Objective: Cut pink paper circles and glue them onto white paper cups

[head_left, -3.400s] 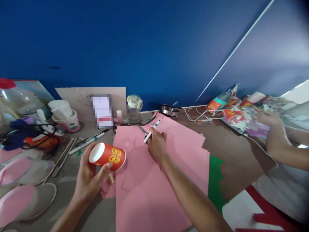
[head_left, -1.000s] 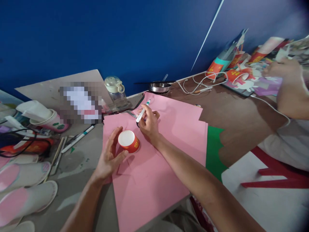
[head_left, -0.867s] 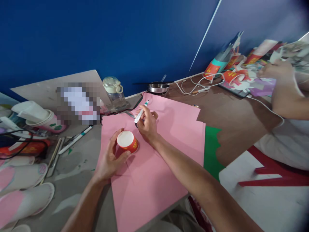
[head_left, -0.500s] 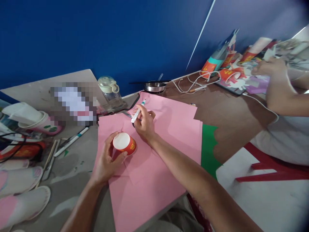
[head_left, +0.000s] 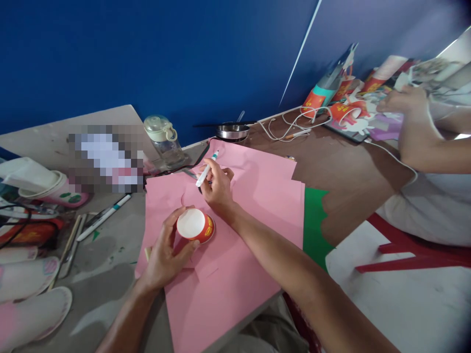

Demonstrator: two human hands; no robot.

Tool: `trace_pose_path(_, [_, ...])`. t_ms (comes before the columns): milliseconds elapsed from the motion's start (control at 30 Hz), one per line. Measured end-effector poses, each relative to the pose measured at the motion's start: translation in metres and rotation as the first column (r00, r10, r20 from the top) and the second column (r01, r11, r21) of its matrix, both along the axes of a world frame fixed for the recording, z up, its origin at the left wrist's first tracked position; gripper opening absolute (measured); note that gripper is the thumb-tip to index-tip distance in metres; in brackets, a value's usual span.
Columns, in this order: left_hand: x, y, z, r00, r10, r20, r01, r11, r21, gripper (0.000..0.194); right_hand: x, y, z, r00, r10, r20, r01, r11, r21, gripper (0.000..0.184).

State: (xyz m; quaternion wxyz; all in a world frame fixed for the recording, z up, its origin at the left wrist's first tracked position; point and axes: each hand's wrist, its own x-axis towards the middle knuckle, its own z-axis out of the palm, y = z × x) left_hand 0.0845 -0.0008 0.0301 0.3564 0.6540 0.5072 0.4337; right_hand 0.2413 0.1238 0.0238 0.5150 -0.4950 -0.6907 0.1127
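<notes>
A red paper cup point(head_left: 196, 226) with yellow print stands upside down on large pink paper sheets point(head_left: 235, 274), its white base facing up. My left hand point(head_left: 166, 250) curls around the cup's near side, thumb and fingers on its wall. Just beyond it, my right hand point(head_left: 217, 186) rests on the pink paper, closed around a white marker with a teal cap point(head_left: 206, 169) that points up and away. Dark scissors lie partly hidden under that hand.
A green sheet point(head_left: 312, 220) sticks out right of the pink paper. At left lie pens point(head_left: 103, 218), sticks, paper bowls point(head_left: 33, 314) and a cup stack point(head_left: 55, 189). A jar point(head_left: 162, 144), a metal dish point(head_left: 231, 131) and white cables stand behind. Another person's hand point(head_left: 401, 100) works at far right.
My left hand brought the red cup down from the air and set it upside down on the pink paper, then shifted it slightly nearer. My right hand kept the marker in place.
</notes>
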Motion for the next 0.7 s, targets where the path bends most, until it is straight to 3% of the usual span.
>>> trace_pose_path(233, [0.0062, -0.0047, 0.0049, 0.979, -0.123, -0.164, 0.137, 0.987, 0.079, 0.065, 0.0003, 0.0028, -0.0026, 1.000, -0.008, 0.012, 0.008, 1.000, 0.007, 0.041])
trace_pose_path(700, [0.0040, -0.0040, 0.0054, 0.963, -0.152, -0.224, 0.173, 0.982, 0.077, 0.067, -0.0005, 0.0035, -0.0036, 0.999, -0.004, 0.034, 0.005, 1.000, -0.021, 0.040])
